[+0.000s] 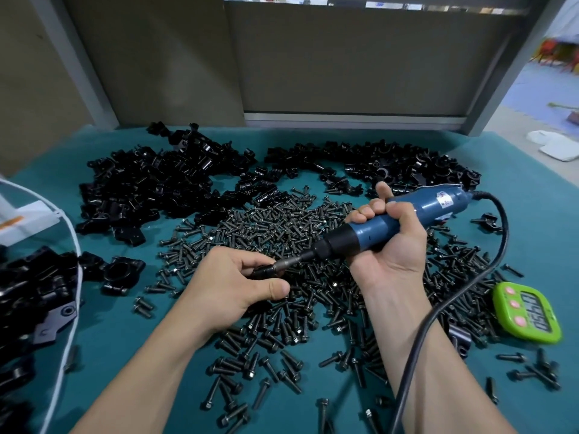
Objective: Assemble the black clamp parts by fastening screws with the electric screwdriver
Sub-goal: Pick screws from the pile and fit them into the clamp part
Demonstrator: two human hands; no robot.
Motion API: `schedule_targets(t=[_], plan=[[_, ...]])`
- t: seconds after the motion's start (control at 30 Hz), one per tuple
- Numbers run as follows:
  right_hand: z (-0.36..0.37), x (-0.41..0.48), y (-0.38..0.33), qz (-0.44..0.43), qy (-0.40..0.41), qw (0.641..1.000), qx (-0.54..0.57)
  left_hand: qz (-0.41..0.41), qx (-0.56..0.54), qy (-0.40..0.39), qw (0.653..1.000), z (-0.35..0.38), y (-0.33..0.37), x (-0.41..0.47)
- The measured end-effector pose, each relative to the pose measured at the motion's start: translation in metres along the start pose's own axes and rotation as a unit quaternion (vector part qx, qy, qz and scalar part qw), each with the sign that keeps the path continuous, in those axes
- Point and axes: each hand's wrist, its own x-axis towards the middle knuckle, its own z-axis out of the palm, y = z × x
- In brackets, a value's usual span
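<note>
The fingers of the left hand are curled in. With the thumb they pinch a small black piece. It looks like a screw, but it is too dark and too covered to be sure. The right hand is wrapped tight round the blue electric screwdriver. Its metal tip touches the piece, right at the left fingertips.

I think the step now is putting the tip onto a screw. Next, the tip should sit straight in the screw head. Then the screw must go into a clamp hole.

Loose screws lie in a big heap under and all around the fingers. Black clamp parts are piled beyond the fingers, well apart from them. A joined clamp sits to the left of the fingers. A green timer lies far to the right. The black cord crosses the right arm and could drag through the screws.
</note>
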Motion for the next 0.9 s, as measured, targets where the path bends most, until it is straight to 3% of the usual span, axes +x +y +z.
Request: schedule_targets(t=[0.13,0.3,0.4,0.53,0.67,0.73,0.8,0.9], plan=[[0.000,0.001,-0.004,0.011,0.014,1.000,0.007,0.015,0.014,-0.026,0.999,-0.004,0.003,-0.002],[-0.001,-0.003,-0.014,0.020,0.023,0.998,0.059,0.115,0.091,0.001,0.989,0.001,0.003,-0.009],[0.003,-0.005,-0.014,0.026,0.041,0.997,0.067,0.134,0.026,0.003,0.991,0.006,0.002,-0.008],[0.008,-0.007,-0.011,0.017,0.061,0.995,0.075,0.089,-0.067,0.015,0.994,0.005,0.000,-0.002],[0.004,-0.005,-0.035,-0.019,0.067,0.995,0.066,0.070,-0.218,0.070,0.971,-0.010,-0.004,-0.003],[0.004,-0.004,-0.047,-0.019,0.088,0.996,0.003,0.055,-0.262,0.133,0.954,-0.015,-0.006,-0.004],[0.006,-0.004,-0.050,0.005,0.131,0.979,-0.154,0.045,-0.262,0.176,0.948,-0.012,-0.007,-0.002],[0.015,-0.011,-0.036,0.026,0.112,0.896,-0.429,0.019,-0.236,0.191,0.953,-0.002,-0.006,0.003]])
